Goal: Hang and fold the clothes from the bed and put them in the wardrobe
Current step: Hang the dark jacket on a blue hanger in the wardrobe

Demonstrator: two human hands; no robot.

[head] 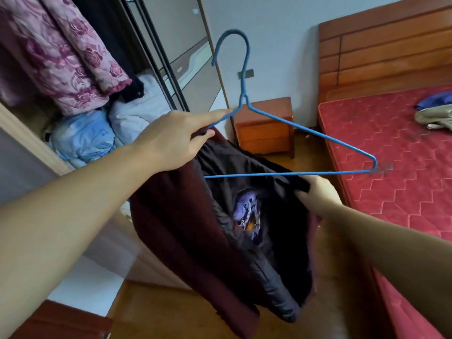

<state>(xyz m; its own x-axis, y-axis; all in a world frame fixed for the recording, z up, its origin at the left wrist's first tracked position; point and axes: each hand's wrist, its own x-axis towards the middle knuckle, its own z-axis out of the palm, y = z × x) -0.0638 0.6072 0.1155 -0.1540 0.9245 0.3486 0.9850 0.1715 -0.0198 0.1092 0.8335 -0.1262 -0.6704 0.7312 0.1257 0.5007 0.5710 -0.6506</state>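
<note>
Dark maroon garment is hanging mid-air between wardrobe at left and bed at right, its black lining with a purple graphic facing up; no lettering is reading clearly. Left hand is pinching the collar edge together with the blue wire hanger. Right hand is gripping the opposite edge. Open floor is lying beneath. Other clothes are resting on the bed's far right.
</note>
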